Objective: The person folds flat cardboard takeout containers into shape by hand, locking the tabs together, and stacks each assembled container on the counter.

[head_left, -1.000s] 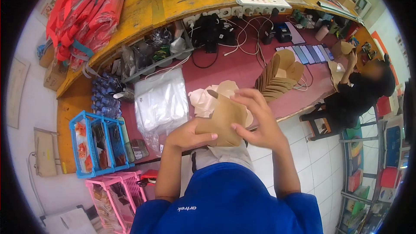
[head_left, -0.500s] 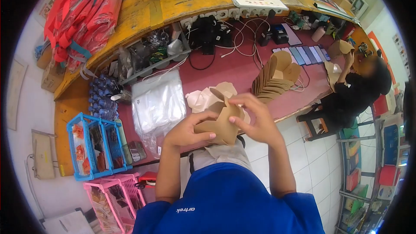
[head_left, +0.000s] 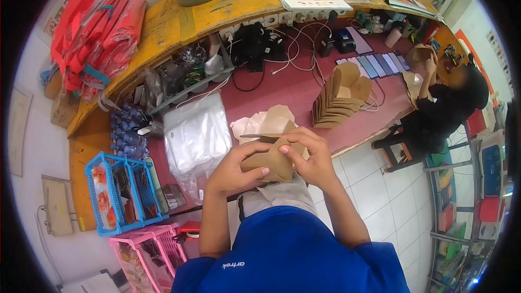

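A brown paper food box [head_left: 277, 166] is held in front of my body at the table's edge, its top flaps partly up. My left hand [head_left: 234, 167] grips its left side, with the thumb along the near wall. On the other side my right hand [head_left: 308, 157] pinches a flap between thumb and fingers. Just behind the box, flattened pale cardboard [head_left: 266, 120] lies on the red tabletop. To the right of that stands a nested stack of brown paper boxes [head_left: 339, 97].
A clear plastic-wrapped white pack [head_left: 198, 130] lies left of my hands. Blue baskets [head_left: 125, 192] and a pink basket [head_left: 149, 255] stand at far left. Phones [head_left: 374, 66] and cables line the back. Another person [head_left: 458, 95] sits at right, handling brown cardboard.
My right hand has moved down and slightly left, pressing the box's flap lower. The box looks lower and more folded. The other person's hand and cardboard have shifted slightly.
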Tool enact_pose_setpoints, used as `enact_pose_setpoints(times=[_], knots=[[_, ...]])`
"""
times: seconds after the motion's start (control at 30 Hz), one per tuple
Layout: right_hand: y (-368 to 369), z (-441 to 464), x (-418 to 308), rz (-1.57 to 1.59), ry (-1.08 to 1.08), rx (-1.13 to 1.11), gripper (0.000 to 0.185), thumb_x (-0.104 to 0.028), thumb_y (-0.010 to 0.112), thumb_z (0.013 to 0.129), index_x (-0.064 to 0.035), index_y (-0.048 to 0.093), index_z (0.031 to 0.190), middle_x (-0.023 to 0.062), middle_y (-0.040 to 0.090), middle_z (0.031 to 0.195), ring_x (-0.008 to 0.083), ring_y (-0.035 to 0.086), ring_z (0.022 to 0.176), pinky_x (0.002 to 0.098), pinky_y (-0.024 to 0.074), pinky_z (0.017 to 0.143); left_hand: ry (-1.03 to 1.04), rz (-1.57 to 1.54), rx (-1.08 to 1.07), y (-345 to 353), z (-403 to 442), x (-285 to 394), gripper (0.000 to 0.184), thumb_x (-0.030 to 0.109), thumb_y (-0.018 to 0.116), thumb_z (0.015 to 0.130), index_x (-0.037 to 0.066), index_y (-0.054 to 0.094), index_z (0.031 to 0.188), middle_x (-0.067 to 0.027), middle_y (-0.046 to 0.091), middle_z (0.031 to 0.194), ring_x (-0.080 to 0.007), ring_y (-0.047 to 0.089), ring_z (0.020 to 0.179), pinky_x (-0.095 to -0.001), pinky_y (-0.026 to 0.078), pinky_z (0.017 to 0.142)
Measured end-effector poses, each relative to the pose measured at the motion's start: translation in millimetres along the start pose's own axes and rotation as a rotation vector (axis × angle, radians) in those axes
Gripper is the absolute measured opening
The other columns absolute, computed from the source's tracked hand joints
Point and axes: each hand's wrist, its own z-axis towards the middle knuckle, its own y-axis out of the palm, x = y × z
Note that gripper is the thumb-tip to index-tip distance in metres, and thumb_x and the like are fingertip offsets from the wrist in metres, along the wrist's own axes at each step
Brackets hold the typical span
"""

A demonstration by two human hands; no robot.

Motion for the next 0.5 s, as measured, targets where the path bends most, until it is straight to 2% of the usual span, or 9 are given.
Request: enact_pose_setpoints(times=[0.13, 0.2, 0.23, 0.3, 0.33, 0.37, 0.43, 0.5], knots=[[-2.2, -0.7, 5.1, 0.016, 0.047, 0.017, 0.018, -0.007, 0.079, 0.091, 0.0019, 0.077, 0.107, 0.0143, 0.075, 0.101, 0.0256, 0.07, 0.094, 0.0354, 0.0526, 0.087, 0.063, 0.233, 0.084, 1.3, -1.6, 4.4, 0.043, 0.013, 0.079, 0.087, 0.004, 0.07, 0.128, -0.0144, 0.071, 0.12, -0.0268, 0.068, 0.106, -0.0368, 0.053, 0.095], [-3.9, 0.7, 5.4, -0.059, 0.032, 0.031, 0.015, -0.007, 0.081, 0.089, 0.0005, 0.08, 0.102, 0.0114, 0.076, 0.091, 0.0232, 0.068, 0.088, 0.035, 0.0516, 0.081, 0.131, 0.455, 0.415, 6.5, -2.8, 17.1, 0.037, 0.018, 0.082, 0.086, 0.006, 0.075, 0.12, -0.014, 0.072, 0.117, -0.0308, 0.067, 0.103, -0.0398, 0.051, 0.095], [-3.1, 1.5, 6.4, -0.056, 0.036, 0.03, 0.015, -0.007, 0.081, 0.089, 0.0005, 0.08, 0.102, 0.0114, 0.076, 0.091, 0.0232, 0.068, 0.088, 0.035, 0.0516, 0.081, 0.127, 0.455, 0.414, 11.6, 2.3, 22.4, 0.037, 0.018, 0.082, 0.086, 0.006, 0.075, 0.12, -0.014, 0.072, 0.117, -0.0308, 0.067, 0.103, -0.0398, 0.051, 0.095], [2.6, 4.5, 8.6, -0.155, -0.043, 0.006, 0.014, -0.008, 0.081, 0.088, -0.0014, 0.08, 0.1, 0.011, 0.075, 0.085, 0.0246, 0.069, 0.08, 0.0354, 0.0527, 0.077, 0.223, 0.624, 0.443, 24.2, 17.2, 30.3, 0.028, 0.02, 0.082, 0.087, 0.008, 0.078, 0.112, -0.0099, 0.074, 0.105, -0.0282, 0.067, 0.102, -0.0401, 0.046, 0.098], [3.7, 6.1, 6.4, -0.153, -0.051, -0.001, 0.014, -0.008, 0.081, 0.088, -0.0014, 0.08, 0.1, 0.011, 0.075, 0.085, 0.0246, 0.069, 0.08, 0.0354, 0.0527, 0.077, 0.287, 0.663, 0.462, 26.8, 23.0, 22.2, 0.016, 0.019, 0.08, 0.088, 0.01, 0.079, 0.102, -0.0057, 0.074, 0.092, -0.0271, 0.065, 0.097, -0.0398, 0.043, 0.094], [4.4, 7.0, 2.4, -0.161, -0.029, -0.01, 0.014, -0.008, 0.081, 0.087, -0.0016, 0.08, 0.1, 0.0113, 0.075, 0.084, 0.0254, 0.069, 0.078, 0.0358, 0.0531, 0.076, 0.291, 0.667, 0.471, 28.2, 25.6, 18.8, 0.016, 0.019, 0.08, 0.088, 0.01, 0.079, 0.102, -0.0057, 0.074, 0.092, -0.0271, 0.065, 0.097, -0.0398, 0.043, 0.094], [9.2, 6.2, -1.0, -0.167, -0.004, -0.013, 0.013, -0.008, 0.081, 0.087, -0.0019, 0.08, 0.099, 0.0116, 0.075, 0.084, 0.0261, 0.07, 0.077, 0.0362, 0.0534, 0.075, 0.206, 0.607, 0.521, 30.4, 27.6, 14.3, 0.006, 0.014, 0.078, 0.087, 0.011, 0.077, 0.092, -0.0044, 0.072, 0.086, -0.0268, 0.063, 0.091, -0.0398, 0.042, 0.087], [13.8, 4.2, -2.4, -0.003, 0.092, 0.101, 0.012, -0.007, 0.08, 0.088, -0.0025, 0.079, 0.098, 0.0123, 0.074, 0.084, 0.0284, 0.071, 0.075, 0.037, 0.0535, 0.072, 0.204, 0.596, 0.557, 33.1, 28.6, 9.1, 0.004, 0.013, 0.077, 0.087, 0.011, 0.076, 0.09, -0.0042, 0.072, 0.085, -0.0269, 0.063, 0.09, -0.04, 0.041, 0.086]])
